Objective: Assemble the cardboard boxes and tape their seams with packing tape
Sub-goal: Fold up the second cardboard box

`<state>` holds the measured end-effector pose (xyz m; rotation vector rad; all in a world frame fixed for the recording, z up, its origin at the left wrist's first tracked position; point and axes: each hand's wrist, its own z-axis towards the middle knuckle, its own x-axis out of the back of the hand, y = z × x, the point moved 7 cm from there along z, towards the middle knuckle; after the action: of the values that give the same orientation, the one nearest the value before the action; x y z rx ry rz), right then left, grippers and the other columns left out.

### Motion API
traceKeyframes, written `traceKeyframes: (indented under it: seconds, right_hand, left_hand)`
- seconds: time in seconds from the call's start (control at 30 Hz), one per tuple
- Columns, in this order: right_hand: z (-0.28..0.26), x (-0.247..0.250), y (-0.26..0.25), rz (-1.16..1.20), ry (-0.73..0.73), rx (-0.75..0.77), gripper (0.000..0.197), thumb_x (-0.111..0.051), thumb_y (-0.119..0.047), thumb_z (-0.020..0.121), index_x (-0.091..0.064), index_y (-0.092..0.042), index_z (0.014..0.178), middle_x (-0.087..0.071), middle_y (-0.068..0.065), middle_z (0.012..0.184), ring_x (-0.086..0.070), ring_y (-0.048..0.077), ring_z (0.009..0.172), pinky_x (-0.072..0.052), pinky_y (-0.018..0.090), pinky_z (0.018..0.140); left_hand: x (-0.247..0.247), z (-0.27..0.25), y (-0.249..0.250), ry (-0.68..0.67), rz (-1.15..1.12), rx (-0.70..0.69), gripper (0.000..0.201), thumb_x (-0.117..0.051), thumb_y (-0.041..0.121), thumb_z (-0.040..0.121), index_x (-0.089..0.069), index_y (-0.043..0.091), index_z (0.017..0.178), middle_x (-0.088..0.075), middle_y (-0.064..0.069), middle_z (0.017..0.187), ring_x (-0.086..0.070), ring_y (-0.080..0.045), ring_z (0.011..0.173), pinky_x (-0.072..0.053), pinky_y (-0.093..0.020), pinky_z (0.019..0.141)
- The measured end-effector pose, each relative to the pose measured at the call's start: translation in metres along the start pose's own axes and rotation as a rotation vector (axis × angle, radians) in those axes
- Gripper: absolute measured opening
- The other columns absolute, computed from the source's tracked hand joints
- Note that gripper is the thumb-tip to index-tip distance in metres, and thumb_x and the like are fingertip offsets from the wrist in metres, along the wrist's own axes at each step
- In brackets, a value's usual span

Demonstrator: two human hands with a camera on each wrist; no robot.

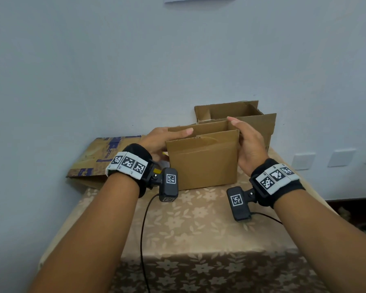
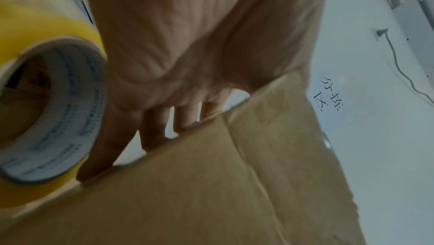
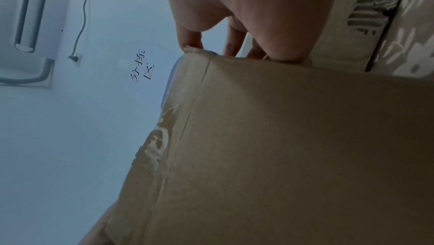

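Where box [image 1: 203, 163] stands: near table's [image 1: 199, 229] far edge, top open
Left hand [image 1: 156, 142]: fingers flat on left rim, unclenched
Right hand [image 1: 249, 149]: grips right rim

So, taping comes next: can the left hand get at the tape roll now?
Probably yes: the tape roll sits right beside the left hand, nothing between them; the hand must first leave the front box.
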<state>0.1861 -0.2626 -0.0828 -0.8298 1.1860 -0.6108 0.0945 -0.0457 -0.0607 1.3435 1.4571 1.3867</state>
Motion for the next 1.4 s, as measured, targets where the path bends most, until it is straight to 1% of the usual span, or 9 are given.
traceKeyframes:
  seconds: [0.37, 0.47, 0.57, 0.67, 0.77, 0.93, 1.1, 1.3, 1.4]
  right_hand:
    - [0.002, -0.004, 0.000, -0.145, -0.033, -0.079, 0.026, -0.068, -0.003, 0.095, -0.074, -0.007, 0.119, -0.075, 0.013, 0.110, -0.071, 0.018, 0.090, -0.063, 0.032, 0.083]
    - [0.002, -0.003, 0.000, -0.150, -0.018, -0.077, 0.022, -0.068, -0.005, 0.095, -0.075, -0.006, 0.117, -0.077, 0.013, 0.106, -0.073, 0.019, 0.087, -0.062, 0.035, 0.084]
    - [0.001, -0.002, 0.002, -0.161, 0.039, -0.070, 0.037, -0.063, -0.041, 0.101, -0.079, -0.008, 0.107, -0.078, 0.010, 0.100, -0.072, 0.022, 0.089, -0.061, 0.038, 0.085]
    - [0.001, -0.001, 0.003, -0.250, 0.071, -0.041, 0.064, -0.053, -0.071, 0.094, -0.083, -0.015, 0.096, -0.079, 0.008, 0.104, -0.073, 0.024, 0.100, -0.057, 0.042, 0.091]
    - [-0.001, -0.003, -0.004, -0.434, 0.082, 0.099, 0.047, -0.065, -0.060, 0.093, -0.080, -0.015, 0.093, -0.075, -0.004, 0.094, -0.067, 0.013, 0.096, -0.051, 0.035, 0.089]
    - [-0.002, -0.006, -0.012, -0.580, 0.161, 0.180, 0.035, -0.061, -0.036, 0.100, -0.080, -0.014, 0.081, -0.066, 0.002, 0.079, -0.057, 0.013, 0.079, -0.045, 0.032, 0.072]
    - [0.003, -0.001, 0.001, -0.599, 0.152, 0.101, 0.048, -0.060, -0.033, 0.099, -0.070, 0.014, 0.098, -0.055, 0.008, 0.075, -0.049, 0.021, 0.072, -0.039, 0.030, 0.065]
    - [0.002, 0.003, -0.005, -0.537, 0.232, 0.155, 0.021, -0.069, -0.035, 0.098, -0.071, -0.014, 0.098, -0.066, -0.005, 0.091, -0.057, 0.007, 0.085, -0.042, 0.020, 0.070]
    - [0.002, 0.004, -0.004, -0.520, 0.264, 0.170, 0.032, -0.068, -0.047, 0.096, -0.055, -0.020, 0.107, -0.060, -0.006, 0.099, -0.055, 0.005, 0.087, -0.040, 0.020, 0.070]
  left_hand:
    - [-0.009, -0.002, -0.006, -0.108, -0.057, -0.035, 0.119, -0.090, 0.023, 0.073, -0.012, 0.032, 0.163, -0.051, 0.003, 0.134, -0.058, -0.026, 0.124, -0.051, -0.055, 0.101]
    - [-0.009, -0.004, -0.006, -0.083, -0.061, -0.021, 0.113, -0.087, 0.052, 0.067, -0.023, 0.035, 0.159, -0.055, 0.000, 0.137, -0.059, -0.026, 0.125, -0.050, -0.056, 0.103]
    - [-0.011, -0.004, -0.003, -0.095, -0.132, -0.005, 0.072, -0.063, 0.074, 0.084, -0.057, 0.027, 0.138, -0.068, -0.002, 0.127, -0.066, -0.025, 0.116, -0.054, -0.051, 0.098]
    - [-0.008, 0.000, -0.002, -0.137, -0.155, -0.043, 0.077, -0.047, 0.082, 0.087, -0.064, 0.025, 0.136, -0.072, -0.003, 0.117, -0.068, -0.026, 0.109, -0.056, -0.047, 0.086]
    - [-0.005, 0.002, -0.002, -0.161, -0.130, -0.081, 0.075, -0.050, 0.085, 0.082, -0.072, 0.029, 0.127, -0.069, -0.005, 0.130, -0.063, -0.030, 0.123, -0.050, -0.058, 0.100]
    - [0.004, 0.003, 0.003, -0.033, -0.106, -0.170, 0.021, -0.060, 0.027, 0.102, -0.078, 0.024, 0.112, -0.067, -0.007, 0.111, -0.063, -0.025, 0.104, -0.055, -0.048, 0.082]
    - [-0.001, 0.007, 0.001, 0.058, 0.027, -0.219, 0.032, -0.067, -0.007, 0.092, -0.076, 0.021, 0.102, -0.069, -0.012, 0.104, -0.065, -0.029, 0.092, -0.059, -0.041, 0.065]
    - [-0.009, -0.001, 0.006, -0.165, -0.090, -0.163, 0.047, -0.046, 0.054, 0.099, -0.074, 0.026, 0.126, -0.061, -0.018, 0.140, -0.059, -0.039, 0.122, -0.047, -0.054, 0.100]
    - [-0.015, -0.003, 0.005, -0.190, 0.069, -0.186, 0.048, -0.067, 0.062, 0.087, -0.075, 0.029, 0.122, -0.067, -0.011, 0.132, -0.062, -0.029, 0.117, -0.049, -0.051, 0.099]
